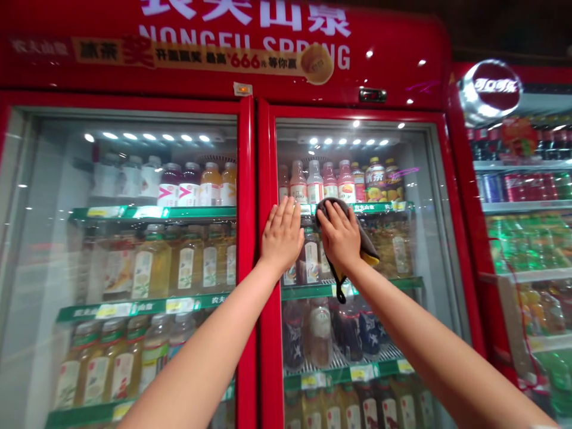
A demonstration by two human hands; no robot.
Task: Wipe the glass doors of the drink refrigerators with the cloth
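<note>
My left hand (pixel 283 232) lies flat, fingers stretched upward, at the left edge of the right glass door (pixel 435 250), over the red frame and the glass beside it. My right hand (pixel 342 235) presses a dark grey cleaning cloth (pixel 367 243) against the same pane. Yellow shows on the cloth's underside, and a black loop (pixel 341 293) hangs from its lower corner. Part of the cloth is hidden under my palm. Behind the glass stand rows of bottled drinks (pixel 315 179), just above and below my hands.
The left glass door (pixel 248 238) of the red drinks fridge (pixel 393 36) is shut, with bottles (pixel 152 268) on green-edged shelves inside. To the right stands another drinks cooler (pixel 531 205). Its shelves hold bottles and cans, and a round sign (pixel 491 89) sticks out at its top.
</note>
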